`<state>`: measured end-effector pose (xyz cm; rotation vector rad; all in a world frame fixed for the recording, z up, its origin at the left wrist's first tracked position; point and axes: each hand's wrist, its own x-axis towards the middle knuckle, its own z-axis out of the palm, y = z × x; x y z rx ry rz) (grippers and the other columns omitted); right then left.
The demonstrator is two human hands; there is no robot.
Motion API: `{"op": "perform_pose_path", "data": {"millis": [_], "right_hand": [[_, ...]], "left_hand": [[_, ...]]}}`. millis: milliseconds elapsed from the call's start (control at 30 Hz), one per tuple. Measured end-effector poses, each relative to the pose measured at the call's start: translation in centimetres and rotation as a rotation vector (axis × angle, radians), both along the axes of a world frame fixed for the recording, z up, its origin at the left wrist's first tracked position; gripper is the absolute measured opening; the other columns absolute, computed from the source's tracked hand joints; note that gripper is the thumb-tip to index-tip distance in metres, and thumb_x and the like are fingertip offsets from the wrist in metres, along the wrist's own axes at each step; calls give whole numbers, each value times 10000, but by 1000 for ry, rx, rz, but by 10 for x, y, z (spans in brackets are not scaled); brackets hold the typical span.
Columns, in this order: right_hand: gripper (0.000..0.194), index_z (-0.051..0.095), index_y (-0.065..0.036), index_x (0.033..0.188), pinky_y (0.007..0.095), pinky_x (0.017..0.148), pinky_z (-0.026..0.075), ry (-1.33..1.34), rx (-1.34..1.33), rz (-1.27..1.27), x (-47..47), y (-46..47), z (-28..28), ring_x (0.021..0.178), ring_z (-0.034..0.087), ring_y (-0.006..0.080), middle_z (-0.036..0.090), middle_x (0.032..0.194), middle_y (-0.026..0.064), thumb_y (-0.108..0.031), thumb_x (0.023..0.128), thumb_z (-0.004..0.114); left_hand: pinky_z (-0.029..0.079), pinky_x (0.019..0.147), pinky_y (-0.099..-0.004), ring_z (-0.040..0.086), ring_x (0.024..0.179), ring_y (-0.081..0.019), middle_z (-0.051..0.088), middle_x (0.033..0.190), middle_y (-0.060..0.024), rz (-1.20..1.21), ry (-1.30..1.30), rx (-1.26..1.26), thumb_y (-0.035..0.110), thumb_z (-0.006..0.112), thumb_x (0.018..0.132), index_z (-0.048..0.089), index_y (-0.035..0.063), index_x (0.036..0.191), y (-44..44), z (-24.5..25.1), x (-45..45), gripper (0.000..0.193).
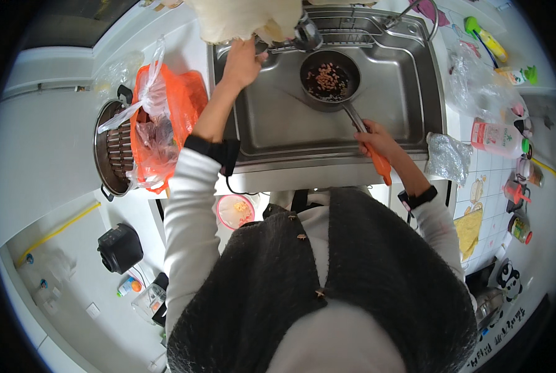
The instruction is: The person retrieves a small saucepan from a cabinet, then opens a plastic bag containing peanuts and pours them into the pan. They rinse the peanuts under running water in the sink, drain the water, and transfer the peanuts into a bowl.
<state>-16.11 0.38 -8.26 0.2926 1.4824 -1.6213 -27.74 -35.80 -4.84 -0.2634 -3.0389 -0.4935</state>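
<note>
My right hand is closed around the handle of a small dark saucepan; an orange piece at the handle's end sticks out below the hand. The saucepan is over the basin of the stainless steel sink, with small reddish-brown pieces, perhaps peanuts, and darker bits inside. My left hand reaches to the sink's upper left edge. Its fingertips are partly hidden by a pale, cream-coloured thing at the picture's top, so its hold is unclear. A shiny metal tap stands beside that thing.
Left of the sink, an orange plastic bag partly covers a metal pot. A wire rack lines the sink's far side. A silvery bag, a pink-labelled bottle and clear plastic bags are at right. A pink-rimmed bin is below.
</note>
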Motion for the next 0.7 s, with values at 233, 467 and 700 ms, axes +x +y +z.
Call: {"op": "perform_pose_path", "data": {"millis": [233, 467, 700], "right_hand": [[332, 466, -5, 1183, 235, 388, 400, 141, -54, 17, 48, 3, 60, 440, 474, 82, 506, 664, 11, -56, 871, 568], [416, 468, -3, 1253, 235, 386, 388, 165, -51, -65, 76, -21, 63, 453, 476, 82, 500, 671, 0, -58, 854, 571], [297, 464, 30, 1100, 280, 455, 434, 123, -9, -203, 72, -77, 56, 495, 516, 138, 523, 645, 58, -106, 850, 547]], "left_hand": [[437, 894, -456, 559, 1047, -413, 584, 1124, -267, 104, -238, -32, 319, 589, 861, 570, -15, 1137, -6, -21, -29, 433], [422, 969, -409, 536, 1108, -389, 564, 1199, -233, -80, 241, 271, 155, 644, 807, 596, 21, 1164, -20, -37, 18, 385], [490, 873, -342, 626, 947, -213, 635, 1023, -148, 44, -919, 1022, 453, 568, 896, 552, -12, 1173, 28, -36, 128, 542]]}}
